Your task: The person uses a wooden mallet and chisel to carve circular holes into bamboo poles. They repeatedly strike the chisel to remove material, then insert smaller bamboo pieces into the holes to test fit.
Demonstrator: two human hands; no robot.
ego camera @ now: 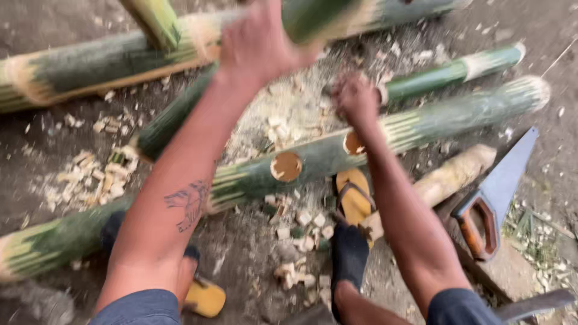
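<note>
1. Bamboo work fills the ground: a long green bamboo pole (pixel 421 123) lies slantwise on the dirt floor (pixel 48 144), with two round holes cut in its upper side, one at (pixel 286 167) and a smaller one right by the right hand.
2. The step in hand looks like cutting or cleaning the smaller hole (pixel 353 143); a sandalled foot (pixel 354 198) rests against the pole just below it.
3. The right hand (pixel 356 99) is closed into a fist right above the smaller hole; motion blur hides whether a tool sits in the grip, so I cannot tell what it holds.
4. The left hand (pixel 259 45) is raised and wrapped around a second, thicker bamboo pole (pixel 120 60) lying behind; its fingers curl over the top.
5. The next move, as I judge it, calls for a steady pole and a stroke aimed true at the hole's rim.
6. A handsaw (pixel 497 195) with an orange handle lies to the right, a pale wooden billet (pixel 454 174) beside it, chips (pixel 90 177) scattered about.
</note>
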